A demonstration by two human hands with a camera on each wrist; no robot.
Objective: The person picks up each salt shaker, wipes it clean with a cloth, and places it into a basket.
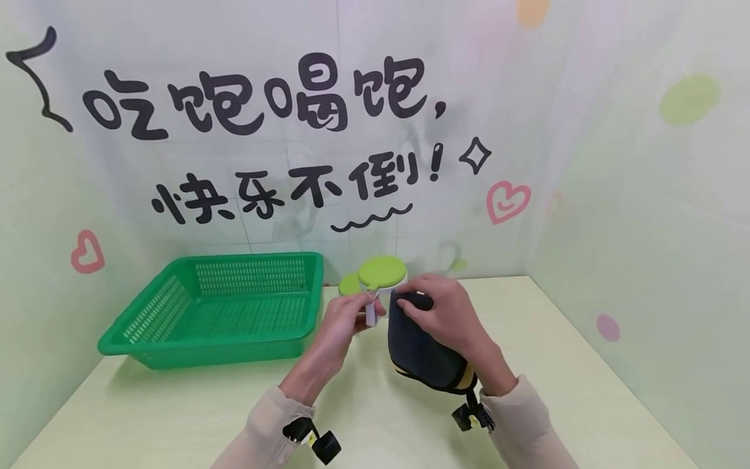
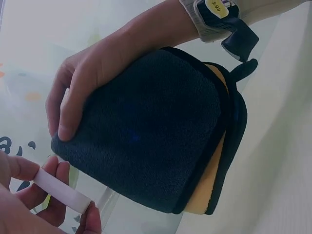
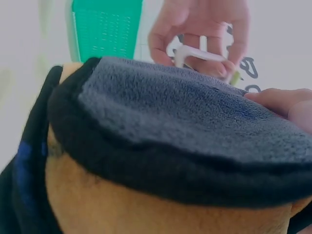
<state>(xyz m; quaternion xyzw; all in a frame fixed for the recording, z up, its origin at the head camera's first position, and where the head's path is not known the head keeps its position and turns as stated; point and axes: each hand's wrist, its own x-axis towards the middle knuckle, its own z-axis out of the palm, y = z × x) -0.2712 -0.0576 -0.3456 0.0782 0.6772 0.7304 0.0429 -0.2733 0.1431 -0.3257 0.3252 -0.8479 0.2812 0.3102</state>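
Observation:
My left hand (image 1: pixel 340 322) holds a small white hook-shaped piece (image 2: pixel 61 190) between thumb and fingers, in front of two green-lidded containers. In the right wrist view the white piece (image 3: pixel 204 54) shows a curved end and a thin peg. Just to its right, my right hand (image 1: pixel 442 309) grips a folded dark navy cloth (image 1: pixel 418 348) by its upper end. Black binding runs round the cloth, and a yellow-orange layer shows between its folds. A small black loop (image 2: pixel 243 70) sticks out at the cloth's lower corner. The cloth hangs down close beside the left hand's fingers.
A green plastic basket (image 1: pixel 217 355) stands on the pale table (image 1: pixel 363 417) to the left. Behind my hands are a container with a green lid (image 1: pixel 382 270) and another green lid (image 1: pixel 349 284). A printed curtain (image 1: pixel 246 58) closes off the back and sides.

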